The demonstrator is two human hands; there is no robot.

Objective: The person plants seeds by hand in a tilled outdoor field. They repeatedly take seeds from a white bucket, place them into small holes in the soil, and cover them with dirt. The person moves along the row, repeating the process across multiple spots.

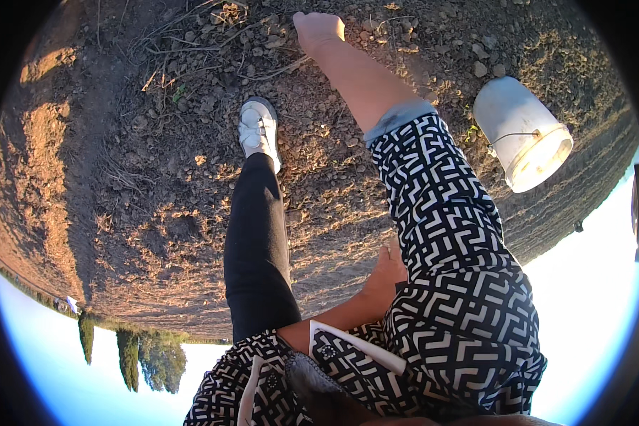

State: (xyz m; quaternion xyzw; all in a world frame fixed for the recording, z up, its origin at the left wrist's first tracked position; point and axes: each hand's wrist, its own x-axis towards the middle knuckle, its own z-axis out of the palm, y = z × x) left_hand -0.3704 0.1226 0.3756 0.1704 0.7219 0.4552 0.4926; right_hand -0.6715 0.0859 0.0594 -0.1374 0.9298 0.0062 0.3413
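Observation:
My right hand (318, 33) is reached out low over dry, cloddy soil (319, 128), its fingers curled. Its fingertips are turned from view, so whether it holds something cannot be told. A dry plant stem (285, 69) lies close by its wrist. My left forearm crosses in front of my body, and the left hand (386, 269) is partly hidden behind the patterned right sleeve (442, 207). What that hand touches is hidden. A white shoe (258, 125) and a dark trouser leg (258, 239) are planted on the ground left of my right arm.
A white plastic bucket (516, 125) with a wire handle (511, 137) stands on the soil to the right. Several dry stalks (191, 48) are strewn over the clods. A shaded furrow (82, 175) runs along the left. Trees (149, 357) rise along the far field edge.

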